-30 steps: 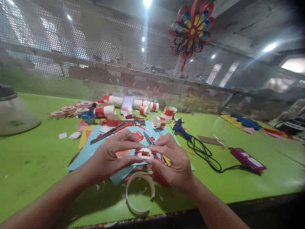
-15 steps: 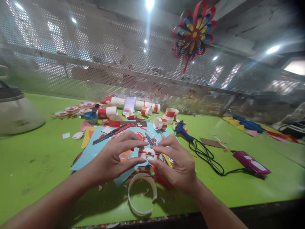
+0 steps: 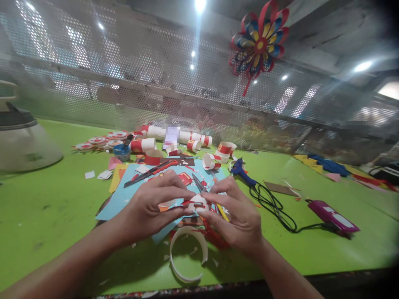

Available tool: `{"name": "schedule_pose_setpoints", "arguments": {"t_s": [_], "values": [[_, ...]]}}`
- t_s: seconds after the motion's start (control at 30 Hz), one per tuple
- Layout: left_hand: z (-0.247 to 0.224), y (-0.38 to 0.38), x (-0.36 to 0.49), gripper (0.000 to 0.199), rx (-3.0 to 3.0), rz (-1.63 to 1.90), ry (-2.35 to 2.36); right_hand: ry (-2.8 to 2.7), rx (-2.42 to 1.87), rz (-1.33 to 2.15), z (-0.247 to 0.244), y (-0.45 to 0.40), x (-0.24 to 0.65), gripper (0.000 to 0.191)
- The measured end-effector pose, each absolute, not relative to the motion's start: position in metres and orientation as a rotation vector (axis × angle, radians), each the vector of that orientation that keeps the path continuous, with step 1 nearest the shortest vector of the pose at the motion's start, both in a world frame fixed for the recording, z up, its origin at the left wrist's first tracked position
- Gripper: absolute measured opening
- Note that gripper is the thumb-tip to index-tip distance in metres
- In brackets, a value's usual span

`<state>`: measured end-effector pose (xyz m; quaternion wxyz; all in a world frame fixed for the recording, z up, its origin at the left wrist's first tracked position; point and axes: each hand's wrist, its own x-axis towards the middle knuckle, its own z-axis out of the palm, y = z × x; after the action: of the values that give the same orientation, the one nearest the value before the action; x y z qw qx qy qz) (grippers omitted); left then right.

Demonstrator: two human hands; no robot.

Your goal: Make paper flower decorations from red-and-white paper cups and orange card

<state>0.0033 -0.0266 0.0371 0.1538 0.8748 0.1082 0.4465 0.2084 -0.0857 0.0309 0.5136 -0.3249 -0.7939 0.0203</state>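
A small white paper piece with red strips (image 3: pixel 198 203) is held between my two hands, above the light blue paper sheet (image 3: pixel 118 203). My left hand (image 3: pixel 158 201) pinches its left side between thumb and fingers. On its right side, the thumb and index finger of my right hand (image 3: pixel 235 211) grip it. Just behind it, scissors with grey blades (image 3: pixel 199 182) lie on the sheet, and a yellow-handled tool (image 3: pixel 222 212) lies partly under my right hand. A cut white paper ring (image 3: pixel 173 257) stands on the table in front of my hands.
Red and white paper cups (image 3: pixel 143 145) lie behind the sheet. To the right are a blue glue gun (image 3: pixel 245 172) with a looped black cable and a magenta power box (image 3: pixel 333 218). A large pale container (image 3: pixel 28 145) stands at left. A paper flower (image 3: pixel 260 43) hangs above.
The white paper piece has turned slightly between my fingers, and my left fingers have closed in on it. The whole view has shifted a little.
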Motion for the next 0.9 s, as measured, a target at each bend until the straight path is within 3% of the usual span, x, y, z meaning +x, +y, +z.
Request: {"name": "schedule_pose_setpoints", "arguments": {"t_s": [0.27, 0.43, 0.9], "values": [[0.0372, -0.0271, 0.0035, 0.027, 2.512, 1.250, 0.342, -1.923, -0.791, 0.066, 0.0317, -0.0856, 0.2086, 0.027], [0.0392, -0.0272, 0.0048, 0.028, 2.488, 1.254, 0.354, -1.916, -0.811, 0.084, 0.0319, -0.0845, 0.2129, 0.037], [0.0361, -0.0241, 0.0070, 0.035, 2.470, 1.290, 0.420, -1.936, -0.777, -0.045, 0.0327, -0.0823, 0.2141, 0.029]]}}
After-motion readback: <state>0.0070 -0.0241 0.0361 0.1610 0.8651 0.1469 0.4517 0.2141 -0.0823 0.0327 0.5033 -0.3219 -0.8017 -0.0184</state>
